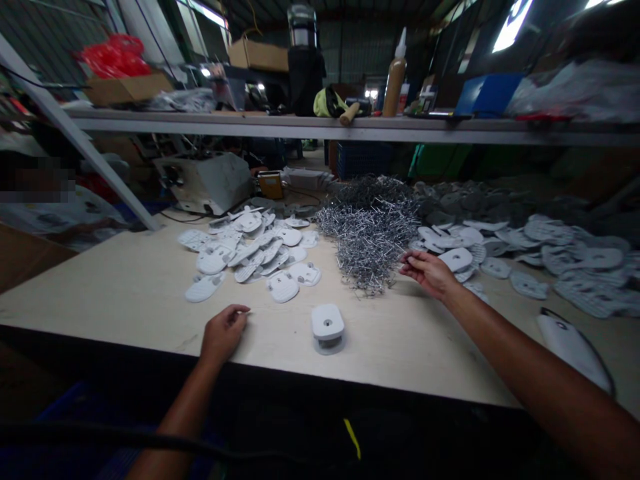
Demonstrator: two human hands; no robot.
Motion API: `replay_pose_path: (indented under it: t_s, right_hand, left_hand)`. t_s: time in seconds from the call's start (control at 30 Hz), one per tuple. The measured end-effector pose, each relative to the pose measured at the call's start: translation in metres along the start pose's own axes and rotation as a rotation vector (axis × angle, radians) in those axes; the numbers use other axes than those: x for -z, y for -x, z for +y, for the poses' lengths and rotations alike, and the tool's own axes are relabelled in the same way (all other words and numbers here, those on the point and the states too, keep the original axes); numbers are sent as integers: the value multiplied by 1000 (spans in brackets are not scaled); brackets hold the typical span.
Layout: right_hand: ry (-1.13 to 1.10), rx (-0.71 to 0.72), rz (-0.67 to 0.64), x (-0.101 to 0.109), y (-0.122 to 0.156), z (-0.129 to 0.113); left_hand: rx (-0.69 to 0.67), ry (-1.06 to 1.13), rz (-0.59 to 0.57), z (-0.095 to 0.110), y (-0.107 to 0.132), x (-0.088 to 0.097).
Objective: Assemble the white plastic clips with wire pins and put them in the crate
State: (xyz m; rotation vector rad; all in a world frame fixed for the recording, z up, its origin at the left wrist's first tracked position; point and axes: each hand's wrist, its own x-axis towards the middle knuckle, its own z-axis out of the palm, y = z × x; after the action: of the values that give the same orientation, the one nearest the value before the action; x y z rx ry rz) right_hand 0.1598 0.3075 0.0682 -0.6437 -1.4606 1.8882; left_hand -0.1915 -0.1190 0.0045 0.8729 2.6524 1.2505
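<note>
1. Right hand [427,272], right of centre: fingertips bunched beside the metal pins [370,243]; I cannot tell whether they pinch one. Picking singly from the heap's loose edge should limit snagging.
2. Left hand [223,335], lower left: fingers loosely curled, nothing visible in them; it seems well placed to steady the block [323,314], lower centre.
3. Pins: thin, shiny, tangled.
4. Block: smooth, white, round-cornered, with a hole on top.
5. Plates [283,287], centre left: flat, pale, rounded, some ribbed.

On the table [140,293]: metal pins [373,233] between left plates [260,250] and right plates [550,231]; in front, a block [327,313]; behind the left plates, a machine [215,183].
</note>
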Motion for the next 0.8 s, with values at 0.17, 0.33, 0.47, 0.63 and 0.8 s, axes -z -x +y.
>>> replay_pose_path:
  t_s: [0.17,0.33,0.47,0.63,0.8]
  right_hand:
    - [48,82,8,-8,3,-4]
    - [339,275,-100,-25,29,-13]
    - [712,481,-397,-56,79,-13]
    - [855,589,-745,-98,132,1]
    - [894,578,-838,-108,157,16]
  left_hand:
    - [3,27,4,1,-3,1]
    - [176,268,1,33,14,4]
    - [238,545,-172,88,59,-5]
    - [154,676,-790,152,114,-28]
    - [168,748,-747,167,135,-40]
